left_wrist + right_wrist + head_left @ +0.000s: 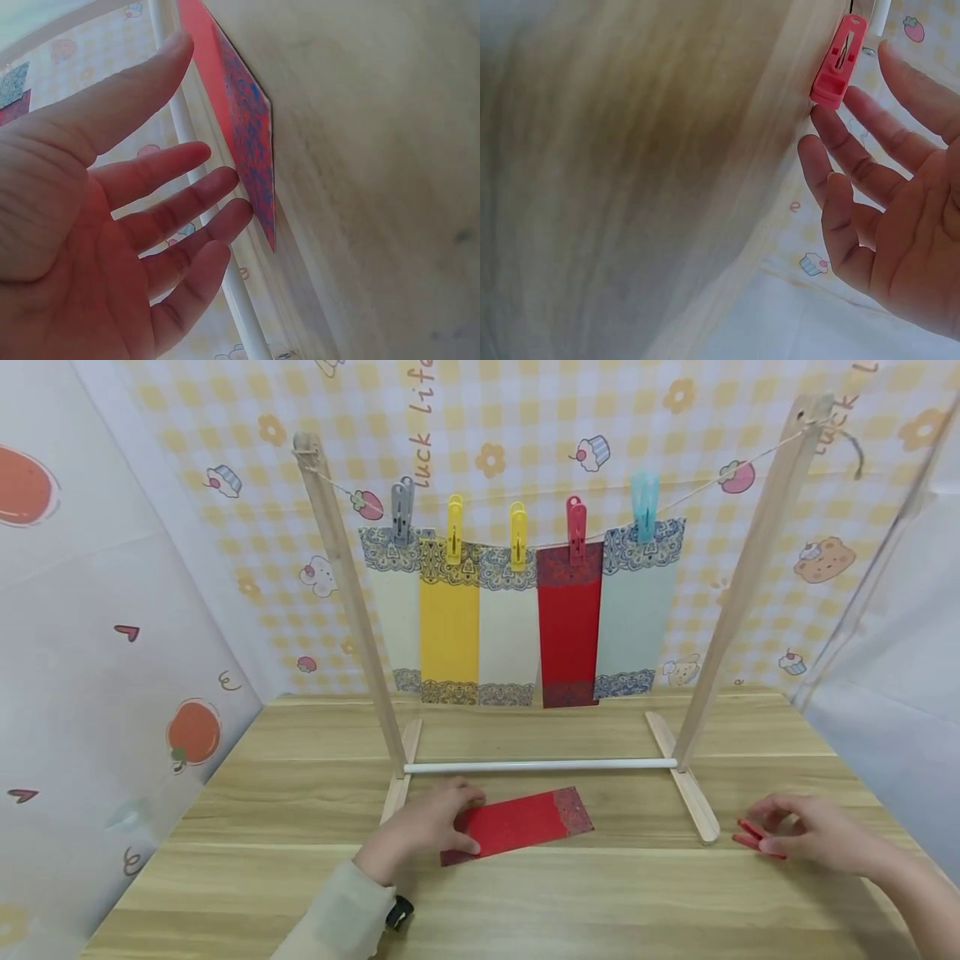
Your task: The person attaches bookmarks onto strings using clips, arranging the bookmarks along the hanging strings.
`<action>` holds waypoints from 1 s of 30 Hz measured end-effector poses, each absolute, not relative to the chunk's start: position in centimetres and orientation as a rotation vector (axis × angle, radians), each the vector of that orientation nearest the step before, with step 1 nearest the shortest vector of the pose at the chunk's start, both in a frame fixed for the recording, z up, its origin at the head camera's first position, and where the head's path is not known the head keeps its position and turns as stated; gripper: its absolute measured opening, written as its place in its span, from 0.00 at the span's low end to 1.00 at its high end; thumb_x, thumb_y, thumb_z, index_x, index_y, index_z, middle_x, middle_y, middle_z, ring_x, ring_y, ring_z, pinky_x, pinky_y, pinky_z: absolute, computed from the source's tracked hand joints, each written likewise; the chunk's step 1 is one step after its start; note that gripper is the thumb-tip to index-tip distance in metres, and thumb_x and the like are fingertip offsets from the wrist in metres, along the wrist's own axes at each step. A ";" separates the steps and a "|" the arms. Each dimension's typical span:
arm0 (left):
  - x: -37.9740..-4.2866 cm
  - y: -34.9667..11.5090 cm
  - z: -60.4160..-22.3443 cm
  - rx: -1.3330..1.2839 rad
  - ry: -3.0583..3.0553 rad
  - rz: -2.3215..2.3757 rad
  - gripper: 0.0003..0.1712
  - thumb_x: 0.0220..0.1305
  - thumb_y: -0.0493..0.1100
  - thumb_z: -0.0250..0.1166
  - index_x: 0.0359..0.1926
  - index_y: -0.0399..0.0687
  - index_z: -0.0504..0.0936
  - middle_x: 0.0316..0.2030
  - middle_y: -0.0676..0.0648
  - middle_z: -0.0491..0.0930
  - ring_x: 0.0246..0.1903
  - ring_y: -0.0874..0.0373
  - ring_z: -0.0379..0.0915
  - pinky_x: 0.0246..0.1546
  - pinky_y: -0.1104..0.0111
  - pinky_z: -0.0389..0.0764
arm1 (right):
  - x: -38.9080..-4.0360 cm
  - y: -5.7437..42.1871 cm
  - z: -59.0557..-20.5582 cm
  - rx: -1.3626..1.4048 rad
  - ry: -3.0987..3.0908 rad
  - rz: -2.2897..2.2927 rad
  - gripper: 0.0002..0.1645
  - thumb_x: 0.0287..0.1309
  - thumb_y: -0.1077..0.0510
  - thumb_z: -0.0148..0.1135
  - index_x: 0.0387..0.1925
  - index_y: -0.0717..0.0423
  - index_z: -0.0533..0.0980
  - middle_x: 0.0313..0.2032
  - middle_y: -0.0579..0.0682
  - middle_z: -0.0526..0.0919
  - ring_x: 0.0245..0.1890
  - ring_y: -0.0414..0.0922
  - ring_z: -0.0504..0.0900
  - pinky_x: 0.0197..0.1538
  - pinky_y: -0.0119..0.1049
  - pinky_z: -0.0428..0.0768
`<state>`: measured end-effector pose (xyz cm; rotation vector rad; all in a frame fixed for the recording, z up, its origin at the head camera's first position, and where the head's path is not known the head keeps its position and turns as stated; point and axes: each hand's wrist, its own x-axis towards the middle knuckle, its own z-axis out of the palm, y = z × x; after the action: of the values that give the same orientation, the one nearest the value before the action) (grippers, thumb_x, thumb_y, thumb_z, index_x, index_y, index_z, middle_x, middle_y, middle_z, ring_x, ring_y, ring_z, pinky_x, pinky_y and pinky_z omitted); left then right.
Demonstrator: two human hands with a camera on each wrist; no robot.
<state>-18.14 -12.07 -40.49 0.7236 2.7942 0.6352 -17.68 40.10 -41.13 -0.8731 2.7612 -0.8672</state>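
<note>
A red paper card (pixel 517 822) with dark patterned ends lies on the table in front of the rack. My left hand (pixel 435 822) is at its left end, thumb at the near edge and fingers at the far edge. In the left wrist view, loosely bent fingers reach the card's patterned end (pixel 251 127), the thumb standing apart from them. On the right lies a red clothespin (pixel 759 839). Beside it is my right hand (pixel 821 835), with fingertips right at one end of the clothespin (pixel 840 64) and the thumb held away in the right wrist view.
A wooden rack (pixel 352 610) with a white crossbar (pixel 540 766) stands behind the card. Several patterned cards hang from its string by clothespins, including a yellow card (pixel 450 627) and another red card (pixel 568 627). A small black object (pixel 400 912) shows by the left sleeve.
</note>
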 end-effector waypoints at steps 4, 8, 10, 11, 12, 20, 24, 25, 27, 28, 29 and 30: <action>-18.0 -12.1 -40.4 0.749 2.795 0.604 0.38 0.47 0.46 0.80 0.60 0.41 0.78 0.56 0.45 0.77 0.53 0.52 0.73 0.54 0.57 0.77 | -17.8 39.8 -41.2 -0.953 2.725 -0.874 0.23 0.53 0.66 0.71 0.48 0.71 0.74 0.31 0.42 0.80 0.33 0.24 0.74 0.30 0.27 0.74; -17.9 -12.0 -40.2 0.750 2.775 0.601 0.40 0.45 0.42 0.81 0.62 0.43 0.77 0.54 0.47 0.75 0.51 0.54 0.71 0.49 0.61 0.79 | -17.8 39.5 -41.0 -0.932 2.698 -0.831 0.23 0.53 0.65 0.71 0.49 0.70 0.74 0.31 0.38 0.78 0.33 0.24 0.71 0.30 0.28 0.70; -17.9 -11.9 -40.2 0.750 2.759 0.612 0.41 0.45 0.39 0.80 0.63 0.42 0.76 0.55 0.46 0.75 0.52 0.53 0.71 0.48 0.62 0.80 | -17.8 39.3 -40.8 -0.894 2.668 -0.817 0.23 0.54 0.64 0.71 0.48 0.70 0.73 0.32 0.38 0.78 0.32 0.25 0.71 0.30 0.28 0.70; -17.9 -11.9 -40.1 0.747 2.753 0.615 0.41 0.45 0.38 0.80 0.63 0.42 0.76 0.55 0.46 0.74 0.52 0.53 0.71 0.48 0.62 0.80 | -17.8 39.2 -40.7 -0.881 2.660 -0.809 0.23 0.54 0.63 0.71 0.48 0.69 0.73 0.32 0.38 0.77 0.31 0.25 0.71 0.30 0.28 0.69; -17.9 -11.9 -40.2 0.748 2.747 0.618 0.41 0.45 0.38 0.80 0.63 0.42 0.76 0.55 0.46 0.74 0.53 0.53 0.70 0.48 0.62 0.80 | -17.8 39.1 -40.6 -0.873 2.652 -0.807 0.23 0.54 0.62 0.71 0.47 0.68 0.72 0.32 0.39 0.77 0.31 0.25 0.70 0.29 0.28 0.68; -18.4 -11.7 -40.3 0.708 2.704 0.609 0.43 0.45 0.38 0.80 0.65 0.49 0.74 0.56 0.49 0.72 0.55 0.53 0.69 0.49 0.62 0.79 | -17.9 38.5 -40.8 -0.874 2.620 -0.822 0.23 0.49 0.62 0.73 0.41 0.61 0.68 0.24 0.40 0.68 0.25 0.27 0.64 0.26 0.29 0.61; -18.5 -11.5 -40.2 0.678 2.673 0.619 0.47 0.45 0.36 0.80 0.67 0.54 0.72 0.57 0.49 0.70 0.55 0.53 0.67 0.49 0.59 0.79 | -18.2 38.2 -40.8 -0.807 2.630 -0.789 0.24 0.45 0.64 0.74 0.39 0.59 0.67 0.24 0.42 0.68 0.26 0.27 0.66 0.27 0.29 0.63; -18.5 -11.5 -40.1 0.677 2.669 0.612 0.48 0.44 0.36 0.80 0.68 0.55 0.71 0.57 0.49 0.69 0.55 0.53 0.67 0.49 0.58 0.79 | -18.2 38.1 -40.8 -0.791 2.632 -0.780 0.24 0.45 0.65 0.73 0.39 0.59 0.67 0.24 0.42 0.67 0.26 0.27 0.66 0.27 0.29 0.63; -18.6 -11.4 -40.0 0.675 2.661 0.600 0.51 0.44 0.36 0.81 0.70 0.56 0.69 0.58 0.49 0.68 0.55 0.53 0.66 0.48 0.58 0.79 | -18.2 38.0 -40.7 -0.779 2.634 -0.772 0.24 0.45 0.66 0.73 0.39 0.59 0.67 0.24 0.42 0.67 0.26 0.27 0.67 0.28 0.29 0.63; -18.6 -11.4 -40.0 0.675 2.658 0.592 0.52 0.44 0.37 0.81 0.71 0.57 0.68 0.59 0.48 0.68 0.55 0.53 0.66 0.48 0.58 0.79 | -18.2 38.0 -40.6 -0.775 2.634 -0.767 0.23 0.45 0.66 0.73 0.39 0.59 0.67 0.24 0.42 0.67 0.26 0.27 0.67 0.28 0.29 0.63; -18.6 -11.4 -40.0 0.673 2.654 0.586 0.53 0.44 0.37 0.81 0.72 0.57 0.66 0.60 0.48 0.67 0.56 0.52 0.66 0.48 0.58 0.80 | -18.2 38.0 -40.6 -0.774 2.637 -0.761 0.23 0.46 0.66 0.73 0.39 0.59 0.67 0.24 0.43 0.68 0.26 0.28 0.66 0.28 0.29 0.63; -18.6 -11.4 -40.0 0.668 2.649 0.581 0.54 0.44 0.37 0.81 0.72 0.58 0.65 0.60 0.48 0.67 0.56 0.52 0.66 0.48 0.59 0.80 | -18.2 38.0 -40.5 -0.764 2.640 -0.754 0.23 0.47 0.65 0.72 0.40 0.59 0.68 0.24 0.43 0.68 0.26 0.28 0.65 0.29 0.29 0.62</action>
<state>-18.65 -11.38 -39.98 0.6684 2.6494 0.5813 -18.17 38.03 -40.49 -0.7640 2.6403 -0.7540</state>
